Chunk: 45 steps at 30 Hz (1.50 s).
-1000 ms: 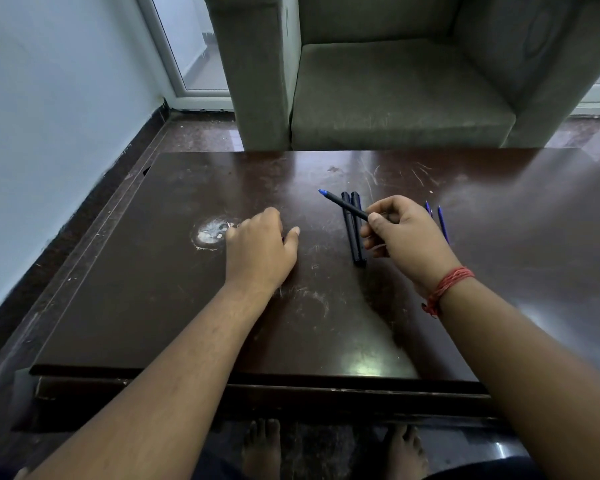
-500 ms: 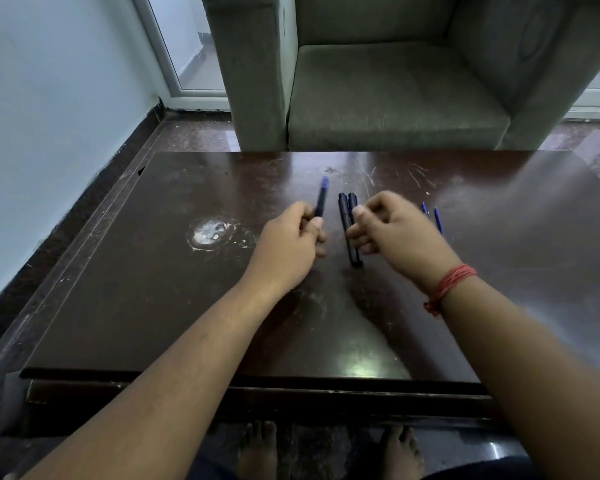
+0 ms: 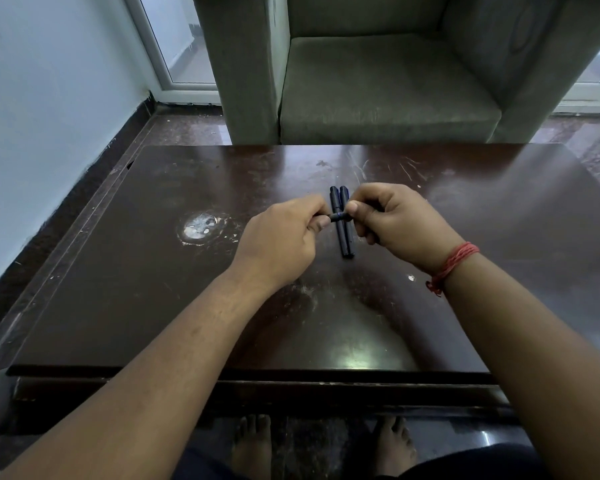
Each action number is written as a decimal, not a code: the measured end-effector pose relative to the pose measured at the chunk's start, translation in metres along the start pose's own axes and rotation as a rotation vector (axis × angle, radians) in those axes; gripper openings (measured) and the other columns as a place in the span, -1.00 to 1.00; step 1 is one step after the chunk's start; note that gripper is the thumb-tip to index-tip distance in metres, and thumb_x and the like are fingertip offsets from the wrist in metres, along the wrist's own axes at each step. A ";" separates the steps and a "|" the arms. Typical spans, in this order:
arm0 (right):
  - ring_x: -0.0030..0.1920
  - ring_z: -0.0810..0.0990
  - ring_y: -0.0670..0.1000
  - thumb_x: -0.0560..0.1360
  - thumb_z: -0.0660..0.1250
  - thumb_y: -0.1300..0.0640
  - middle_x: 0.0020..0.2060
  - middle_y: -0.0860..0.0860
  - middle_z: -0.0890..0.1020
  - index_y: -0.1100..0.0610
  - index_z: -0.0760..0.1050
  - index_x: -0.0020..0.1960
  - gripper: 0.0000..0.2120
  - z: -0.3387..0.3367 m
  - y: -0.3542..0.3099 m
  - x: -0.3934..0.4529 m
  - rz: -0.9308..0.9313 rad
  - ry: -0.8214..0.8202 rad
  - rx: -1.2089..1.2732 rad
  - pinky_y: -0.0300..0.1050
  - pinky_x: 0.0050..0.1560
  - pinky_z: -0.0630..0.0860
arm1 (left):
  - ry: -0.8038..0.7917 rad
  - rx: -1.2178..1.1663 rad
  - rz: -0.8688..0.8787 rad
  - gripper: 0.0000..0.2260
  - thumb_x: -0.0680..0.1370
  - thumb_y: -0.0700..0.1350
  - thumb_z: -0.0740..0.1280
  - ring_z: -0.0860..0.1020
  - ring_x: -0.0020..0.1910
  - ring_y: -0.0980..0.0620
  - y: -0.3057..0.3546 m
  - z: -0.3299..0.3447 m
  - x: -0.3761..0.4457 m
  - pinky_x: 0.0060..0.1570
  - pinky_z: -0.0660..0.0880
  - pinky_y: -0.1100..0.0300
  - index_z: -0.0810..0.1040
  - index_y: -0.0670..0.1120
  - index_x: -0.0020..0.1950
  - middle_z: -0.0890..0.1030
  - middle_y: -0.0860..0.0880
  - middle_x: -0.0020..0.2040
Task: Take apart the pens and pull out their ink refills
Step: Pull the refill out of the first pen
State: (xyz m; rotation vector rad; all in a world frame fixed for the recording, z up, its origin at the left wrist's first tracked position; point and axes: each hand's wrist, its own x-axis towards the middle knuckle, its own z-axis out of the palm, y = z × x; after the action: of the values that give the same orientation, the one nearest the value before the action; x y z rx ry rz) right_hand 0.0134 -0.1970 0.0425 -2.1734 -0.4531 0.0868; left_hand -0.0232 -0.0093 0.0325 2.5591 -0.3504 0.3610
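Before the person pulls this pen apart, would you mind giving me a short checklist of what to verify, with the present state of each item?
1. Both hands on the pen: ok. The left hand and right hand each pinch one end of the held pen.
2. Pen clear of the table: ok, it is held above the surface.
3. Two dark pens lying side by side beneath the hands: ok, untouched.
4. Joint between the pen's parts loosened: cannot tell, the fingers cover most of it.
5. Refill visible: not ok, none shows yet.
6. Blue pieces behind the right hand: cannot tell, that hand hides the spot.
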 end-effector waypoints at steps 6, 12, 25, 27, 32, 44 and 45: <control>-0.39 0.45 -0.06 0.60 0.30 0.18 -0.40 -0.04 0.54 0.10 0.54 -0.15 -0.85 0.007 -0.006 0.001 -0.141 0.115 -0.071 -0.06 -0.29 0.48 | -0.098 -0.285 -0.110 -0.85 0.63 -0.15 0.27 0.41 -0.41 0.08 -0.003 -0.010 0.004 -0.34 0.38 0.14 0.49 -0.03 -0.14 0.54 -0.01 -0.34; -0.06 0.56 0.02 0.46 0.35 0.41 -0.11 0.07 0.57 0.19 0.52 -0.07 -0.85 0.010 -0.012 0.003 -0.343 0.108 0.025 -0.14 -0.03 0.53 | -0.156 -0.439 -0.158 -0.82 0.67 -0.18 0.20 0.36 -0.52 0.23 -0.009 -0.021 0.005 -0.46 0.29 0.41 0.55 -0.14 -0.06 0.50 0.04 -0.35; -0.13 0.67 0.17 0.53 0.36 0.31 -0.11 0.19 0.63 0.20 0.53 0.03 -0.90 0.006 0.004 -0.002 0.004 -0.086 0.255 0.02 0.00 0.64 | -0.131 -0.147 -0.058 -0.86 0.65 -0.09 0.22 0.48 -0.35 -0.05 -0.019 -0.005 -0.001 -0.30 0.49 -0.08 0.48 -0.01 -0.09 0.54 0.00 -0.32; -0.05 0.66 0.18 0.49 0.42 0.14 -0.04 0.14 0.64 0.09 0.54 0.04 -0.85 0.007 0.005 -0.002 0.011 -0.077 0.227 0.05 0.05 0.63 | -0.129 -0.144 -0.053 -0.87 0.65 -0.09 0.22 0.50 -0.34 -0.06 -0.019 -0.005 0.000 -0.29 0.51 -0.09 0.49 -0.03 -0.08 0.55 -0.01 -0.31; -0.39 0.63 -0.01 0.63 0.25 0.10 -0.36 0.04 0.64 0.15 0.55 -0.06 -0.82 0.012 0.000 0.000 0.073 -0.099 0.089 -0.03 -0.25 0.59 | -0.153 -0.127 -0.039 -0.87 0.65 -0.07 0.22 0.50 -0.33 -0.06 -0.016 -0.001 -0.001 -0.30 0.50 -0.07 0.48 0.00 -0.08 0.55 -0.01 -0.30; -0.23 0.61 -0.05 0.61 0.28 0.10 -0.30 -0.09 0.62 0.07 0.58 -0.05 -0.87 0.009 -0.001 -0.001 -0.032 -0.052 -0.136 -0.08 -0.11 0.58 | -0.179 -0.093 -0.037 -0.87 0.66 -0.07 0.21 0.41 -0.39 0.03 -0.017 0.001 -0.001 -0.39 0.29 0.15 0.47 -0.01 -0.07 0.49 0.03 -0.34; -0.22 0.58 -0.10 0.59 0.32 0.15 -0.27 -0.11 0.61 0.06 0.58 -0.04 -0.93 0.008 -0.001 -0.001 -0.046 -0.053 -0.130 -0.17 -0.13 0.55 | -0.184 -0.093 -0.040 -0.87 0.66 -0.07 0.21 0.41 -0.40 0.03 -0.017 0.001 -0.001 -0.39 0.28 0.16 0.46 0.00 -0.07 0.49 0.04 -0.34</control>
State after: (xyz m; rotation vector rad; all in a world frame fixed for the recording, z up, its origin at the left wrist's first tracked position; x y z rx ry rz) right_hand 0.0102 -0.1908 0.0386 -2.2908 -0.5523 0.0926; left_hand -0.0186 0.0049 0.0233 2.5100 -0.3736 0.0923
